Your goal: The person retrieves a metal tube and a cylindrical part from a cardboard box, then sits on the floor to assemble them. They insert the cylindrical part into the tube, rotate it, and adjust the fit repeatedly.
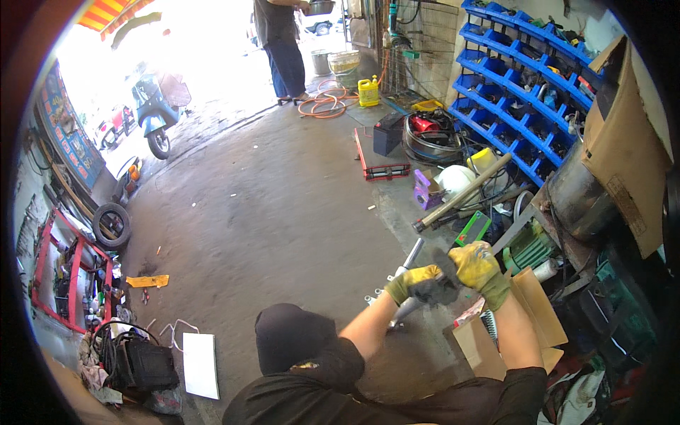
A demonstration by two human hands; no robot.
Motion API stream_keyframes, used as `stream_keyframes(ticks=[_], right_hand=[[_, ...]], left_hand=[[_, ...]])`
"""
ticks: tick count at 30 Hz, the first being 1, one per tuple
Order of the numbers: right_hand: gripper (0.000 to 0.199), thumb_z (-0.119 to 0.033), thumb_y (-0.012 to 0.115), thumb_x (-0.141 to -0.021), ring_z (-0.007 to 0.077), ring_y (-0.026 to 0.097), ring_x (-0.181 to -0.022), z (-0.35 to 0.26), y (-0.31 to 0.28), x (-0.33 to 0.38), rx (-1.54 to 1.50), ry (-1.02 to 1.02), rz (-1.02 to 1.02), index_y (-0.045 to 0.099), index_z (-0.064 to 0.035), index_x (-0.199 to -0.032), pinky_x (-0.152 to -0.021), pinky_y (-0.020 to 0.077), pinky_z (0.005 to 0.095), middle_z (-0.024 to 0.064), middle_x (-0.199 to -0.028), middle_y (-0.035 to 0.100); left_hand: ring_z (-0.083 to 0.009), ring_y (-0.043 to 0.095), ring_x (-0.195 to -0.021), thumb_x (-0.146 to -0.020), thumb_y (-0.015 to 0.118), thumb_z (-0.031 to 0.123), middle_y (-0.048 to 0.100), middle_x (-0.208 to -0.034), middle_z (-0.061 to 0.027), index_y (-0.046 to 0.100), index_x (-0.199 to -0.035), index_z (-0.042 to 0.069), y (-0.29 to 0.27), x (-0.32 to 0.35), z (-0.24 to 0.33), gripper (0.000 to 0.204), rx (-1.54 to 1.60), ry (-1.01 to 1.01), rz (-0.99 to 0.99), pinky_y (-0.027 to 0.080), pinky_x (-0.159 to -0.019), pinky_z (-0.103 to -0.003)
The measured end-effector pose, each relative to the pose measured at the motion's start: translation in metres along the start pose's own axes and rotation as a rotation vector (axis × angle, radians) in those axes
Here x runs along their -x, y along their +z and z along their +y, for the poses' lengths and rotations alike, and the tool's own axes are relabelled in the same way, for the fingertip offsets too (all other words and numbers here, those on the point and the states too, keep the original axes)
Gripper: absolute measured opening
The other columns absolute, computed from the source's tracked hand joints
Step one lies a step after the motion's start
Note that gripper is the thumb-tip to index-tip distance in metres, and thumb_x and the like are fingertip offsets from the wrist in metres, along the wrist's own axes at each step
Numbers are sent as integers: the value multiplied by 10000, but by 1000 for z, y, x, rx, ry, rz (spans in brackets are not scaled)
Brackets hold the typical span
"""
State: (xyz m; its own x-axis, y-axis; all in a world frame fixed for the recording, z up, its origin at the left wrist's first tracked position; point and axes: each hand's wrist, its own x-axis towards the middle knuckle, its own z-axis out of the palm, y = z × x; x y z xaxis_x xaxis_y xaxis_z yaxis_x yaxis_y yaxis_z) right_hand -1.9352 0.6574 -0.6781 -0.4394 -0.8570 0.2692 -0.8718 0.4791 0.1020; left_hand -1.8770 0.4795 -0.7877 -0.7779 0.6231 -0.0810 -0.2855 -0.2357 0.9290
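Observation:
Both my hands are raised at the lower right in yellow gloves. The fingers of my left hand (421, 285) are closed, with dark grey over them. My right hand (478, 265) is beside it, also closed. Between the two is a dark grey patch (446, 273); whether it is a rag or part of the gloves I cannot tell. A silvery metal tube (414, 251) slants up past my left hand, with its middle hidden. Ring-shaped metal ends (370, 299) show left of that hand. Under my right forearm stands an open cardboard box (542, 308) with a coiled spring (489, 324) inside.
Blue parts bins (510, 92) rise at the right. Near them lie a long pole (464, 191), a green box (473, 228) and a red-framed tool (382, 172). A white board (200, 365), a tyre (111, 225) and a red rack (71, 269) are left. Another person (283, 49) stands at the far doorway.

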Motion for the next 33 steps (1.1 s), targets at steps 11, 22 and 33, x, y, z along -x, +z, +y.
stream_keyframes(ticks=[11,22,33], right_hand=[[122,-202,617,-876,297,713,-721,9,16,-1,204,242,-115,638,-113,-796,-662,530,466,109,-775,718],[130,-234,652,-923,317,696,-743,5,19,8,101,116,237,703,-117,-946,-762,524,476,109,-759,693],[183,-238,676,-860,341,686,-690,-1,-10,7,-186,-137,86,623,-112,-739,-652,499,461,141,-667,640]], left_hand=[[-232,685,-790,-907,738,209,742,-916,-74,704,-1057,86,34,-48,-68,197,-586,223,891,540,-736,-400],[-212,704,-758,-875,741,99,743,-887,-62,721,-1072,81,12,-13,-33,199,-121,183,465,551,-669,-362],[-104,635,-695,-968,694,196,723,-870,-9,743,-1111,44,-8,-8,-18,214,-18,23,-114,494,-556,-284]])
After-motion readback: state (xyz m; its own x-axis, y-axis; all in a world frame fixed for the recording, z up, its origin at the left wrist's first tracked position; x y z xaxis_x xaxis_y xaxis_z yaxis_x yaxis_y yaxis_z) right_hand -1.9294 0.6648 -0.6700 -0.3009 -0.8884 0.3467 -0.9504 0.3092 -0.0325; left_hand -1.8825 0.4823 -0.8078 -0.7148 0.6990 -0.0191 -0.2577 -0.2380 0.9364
